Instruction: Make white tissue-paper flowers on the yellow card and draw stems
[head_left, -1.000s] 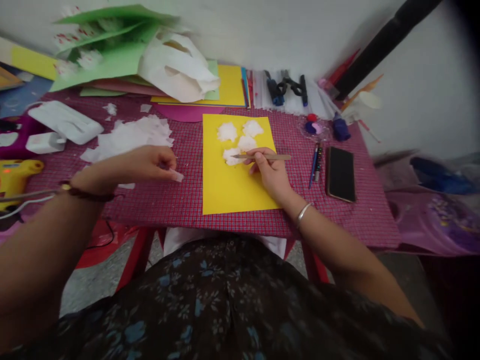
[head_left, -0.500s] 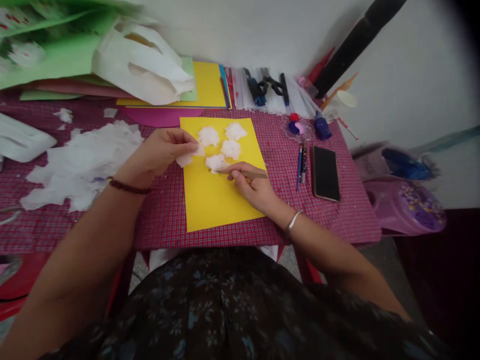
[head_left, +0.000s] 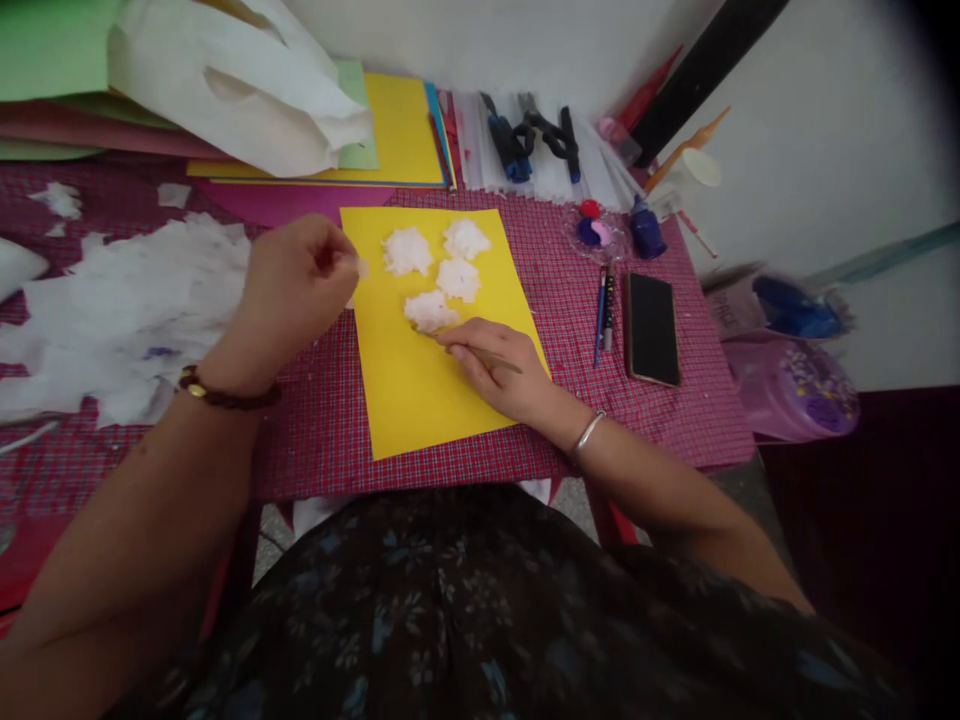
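Note:
A yellow sheet of paper (head_left: 420,400) lies on the table, bearing several ruffled white tissue tufts (head_left: 406,251). My right hand (head_left: 510,372) rests over the sheet, pinching a thin brown stick (head_left: 498,361) whose tip is close to the lowest tuft (head_left: 430,311). At the sheet's left edge, my left hand (head_left: 300,280) is closed with fingertips together on a small white tissue piece (head_left: 363,267), of which only a bit shows. Left of that hand spreads a heap of white tissue pieces (head_left: 127,310).
Coloured paper (head_left: 405,120) and a white bag-like sheet (head_left: 240,80) are stacked at the back left. Scissors (head_left: 551,130) lie at the back. To the right are a small clear dish (head_left: 581,240), a blue bottle (head_left: 646,230), pens (head_left: 607,310) and a phone (head_left: 651,328).
My left hand has turned and drawn back leftward, and less of its tissue piece shows. My right hand stays by the lowest tuft with the stick. The whole view has shifted slightly.

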